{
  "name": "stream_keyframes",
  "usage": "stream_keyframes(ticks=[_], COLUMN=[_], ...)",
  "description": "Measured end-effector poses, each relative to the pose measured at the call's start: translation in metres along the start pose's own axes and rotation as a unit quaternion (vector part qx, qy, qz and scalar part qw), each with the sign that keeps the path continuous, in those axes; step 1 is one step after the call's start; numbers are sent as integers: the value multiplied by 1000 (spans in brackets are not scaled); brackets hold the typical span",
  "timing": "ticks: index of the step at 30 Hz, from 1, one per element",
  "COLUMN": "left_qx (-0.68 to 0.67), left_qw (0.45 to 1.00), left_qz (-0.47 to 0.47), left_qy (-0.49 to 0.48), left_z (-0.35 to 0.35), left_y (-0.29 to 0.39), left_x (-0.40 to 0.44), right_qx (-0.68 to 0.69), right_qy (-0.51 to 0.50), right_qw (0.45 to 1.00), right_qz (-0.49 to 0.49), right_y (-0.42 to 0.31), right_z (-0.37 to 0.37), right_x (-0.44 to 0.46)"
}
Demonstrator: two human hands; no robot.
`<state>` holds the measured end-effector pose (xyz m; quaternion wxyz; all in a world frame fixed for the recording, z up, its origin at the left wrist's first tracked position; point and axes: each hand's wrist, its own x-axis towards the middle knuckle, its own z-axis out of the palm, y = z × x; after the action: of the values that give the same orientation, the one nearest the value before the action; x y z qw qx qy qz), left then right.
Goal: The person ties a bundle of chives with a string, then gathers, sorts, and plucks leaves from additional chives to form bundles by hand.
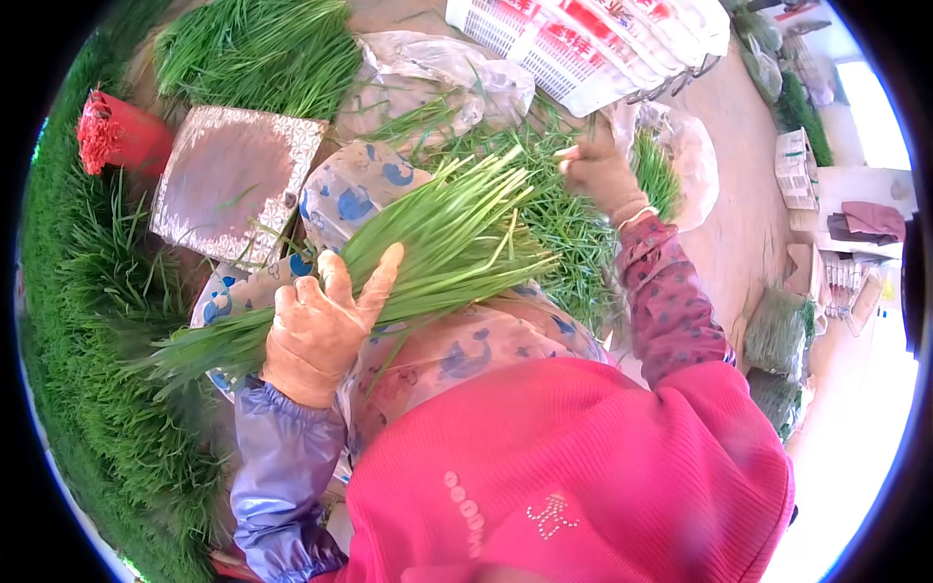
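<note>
My left hand (316, 335), in an orange-tan glove, grips a bunch of long green chives (437, 243) lying across my lap. Its thumb stands apart from the curled fingers, and the pale stem ends point up and to the right. Off to the right, my right hand (603, 180) in a brownish glove is raised over loose green trimmings (573, 228), away from the bunch. Its fingers are bent together and somewhat blurred; something small and whitish shows at the fingertips. A clear apron with blue prints (466, 355) covers my lap.
Heaped chives (258, 53) lie at the back, and more (136, 389) line the left side. A red container of red bands (117, 136) stands beside a patterned, soiled board (238, 180). White crates (583, 49) and a clear plastic bag (685, 160) are ahead to the right.
</note>
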<state>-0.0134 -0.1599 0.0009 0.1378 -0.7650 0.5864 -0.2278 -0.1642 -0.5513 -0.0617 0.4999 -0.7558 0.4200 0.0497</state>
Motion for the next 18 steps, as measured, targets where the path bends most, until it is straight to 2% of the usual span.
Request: stream_keyframes(ticks=[1, 2, 3, 4, 6, 8, 10, 12, 13, 14, 16, 17, 18], left_qx=[0, 6, 14, 16, 25, 34, 32, 12, -10, -9, -199, -252, -249], left_qw=[1000, 1000, 1000, 1000, 999, 998, 997, 997, 998, 997, 968, 953, 954], left_qz=[0, 7, 11, 10, 35, 53, 68, 70, 57, 70, -20, -70, -70], left_qy=[0, 0, -1, -4, -23, -17, -3, -15, -35, -31, -150, -152, -151], left_z=[0, -1, -2, -4, -11, -14, -14, -13, -12, -10, -8, -5, 1], left_y=[0, -1, -2, -2, -3, -3, -5, -10, -14, -21, -33, -33, -33], left_x=[1, 2, 4, 6, 16, 24, 31, 28, 25, 20, 5, -2, -8], right_qx=[0, -210, -410, -410, -368, -281, -329, -366, -357, -296, -188, -145, -83], right_qy=[0, 53, 103, 100, 117, -67, -95, -230, -222, -173, -111, -98, -67], right_qw=[1000, 976, 904, 905, 871, 899, 860, 862, 869, 906, 953, 966, 990], right_qz=[0, -29, -60, -62, -302, -328, -379, -265, -259, -250, -211, -188, -94], right_y=[-3, -11, -24, -40, -81, -126, -126, -153, -145, -127, -103, -95, -93], right_z=[-7, -15, -20, -18, 5, 35, 76, 94, 99, 107, 101, 88, 78], right_x=[0, -1, -2, -8, -33, -50, -34, -27, -16, 1, 23, 29, 29])
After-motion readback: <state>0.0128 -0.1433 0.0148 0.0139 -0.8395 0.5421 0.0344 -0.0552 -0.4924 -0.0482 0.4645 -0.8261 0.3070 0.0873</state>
